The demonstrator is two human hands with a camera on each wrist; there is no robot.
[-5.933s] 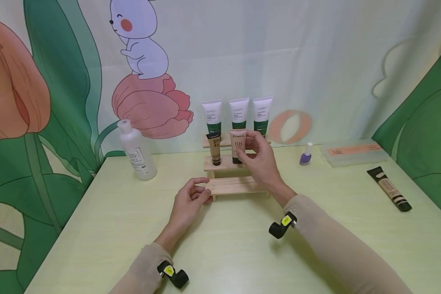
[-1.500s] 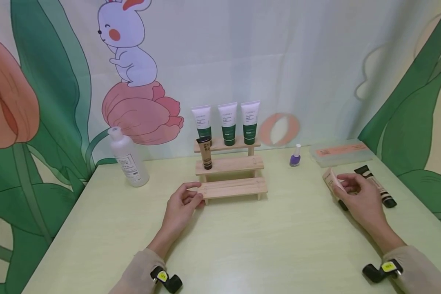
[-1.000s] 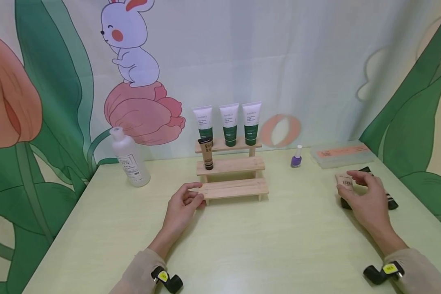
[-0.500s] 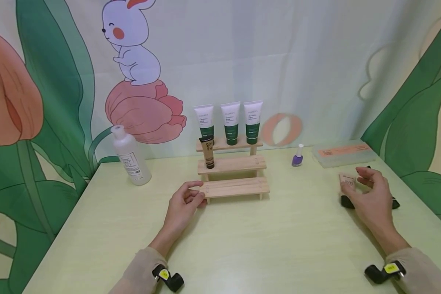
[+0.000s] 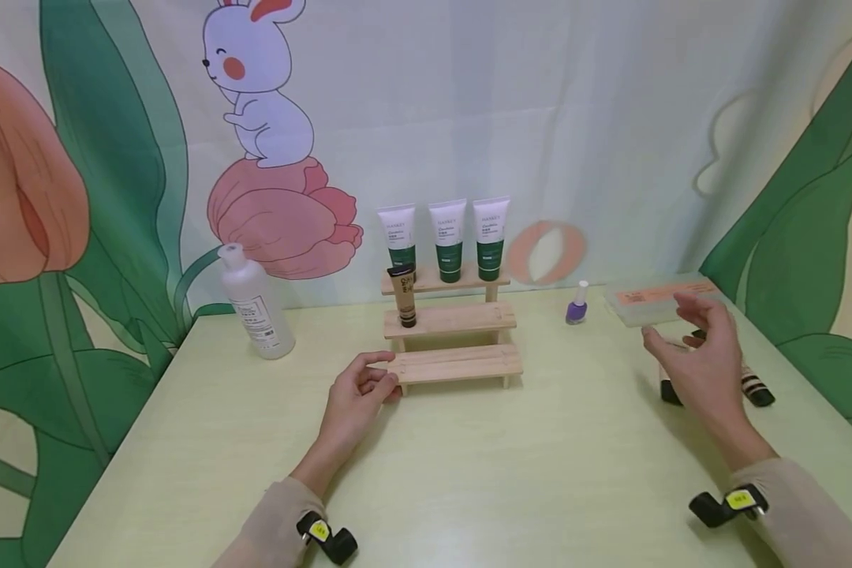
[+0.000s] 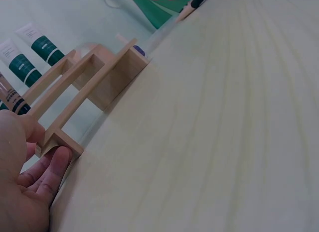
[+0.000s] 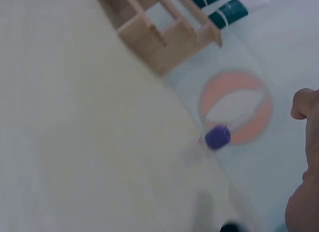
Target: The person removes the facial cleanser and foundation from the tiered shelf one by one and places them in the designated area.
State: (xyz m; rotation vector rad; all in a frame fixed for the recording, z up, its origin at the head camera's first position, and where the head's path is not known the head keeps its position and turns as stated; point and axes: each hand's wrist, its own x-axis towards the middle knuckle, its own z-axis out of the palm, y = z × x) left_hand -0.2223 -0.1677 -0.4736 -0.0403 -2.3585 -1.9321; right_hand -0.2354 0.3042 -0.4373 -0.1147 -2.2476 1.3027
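My left hand (image 5: pixel 355 398) grips the left end of the lowest step of a three-tier wooden stand (image 5: pixel 461 363). Up close in the left wrist view, thumb and fingers pinch the stand's end (image 6: pixel 67 140). On the middle step a small gold tube with black ends (image 5: pixel 405 298) stands upright at the left. Three white-and-green cream tubes (image 5: pixel 449 241) line the top step. Far to the right, my right hand (image 5: pixel 710 379) hovers with thumb and fingers apart, holding nothing. It mostly covers a pale pink BB cream tube with a black cap (image 5: pixel 670 392), lying on the table.
Beside the BB cream lies a black-and-beige tube (image 5: pixel 756 388), partly behind the right hand. A purple nail polish bottle (image 5: pixel 577 308) and a flat translucent box (image 5: pixel 628 306) are at the back right. At the left stands a white bottle (image 5: pixel 258 308), near the printed curtain (image 5: pixel 426 102).
My right hand has carried the BB cream tube from the middle step to the table's right side, laid it down, let go and lifted. My left hand has stayed on the stand.
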